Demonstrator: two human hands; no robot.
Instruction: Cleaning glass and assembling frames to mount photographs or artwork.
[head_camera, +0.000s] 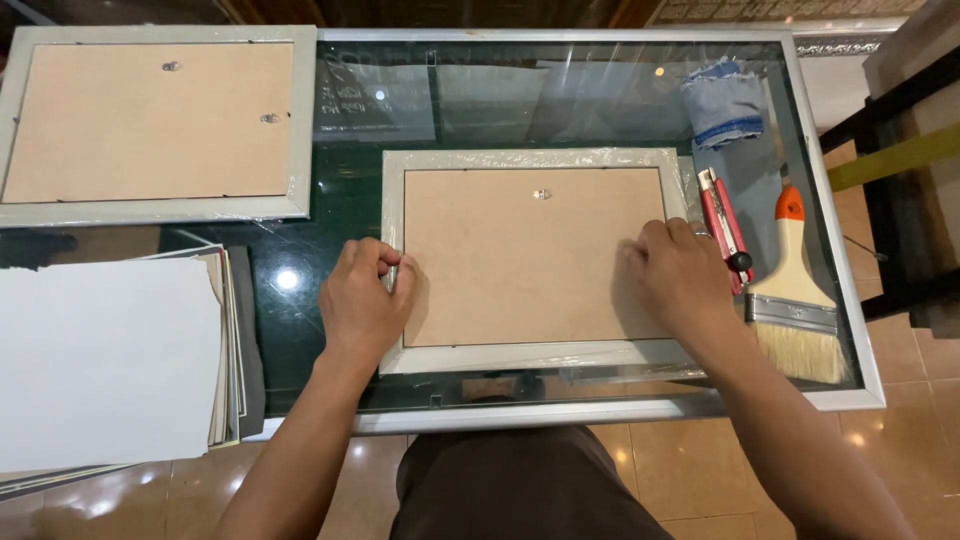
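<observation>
The frame (535, 258) lies face down mid-table, backing board up, long axis running left-right, right in front of the person. Left hand (365, 300) sits on the left edge, fingers pinched narrow around a small metal bit there, probably a clip but too small to say. Right hand (685, 275) presses curled on the right edge, holding nothing visible. Both equally close; the cutter (725, 228) and brush (795, 290) lie just right of it.
</observation>
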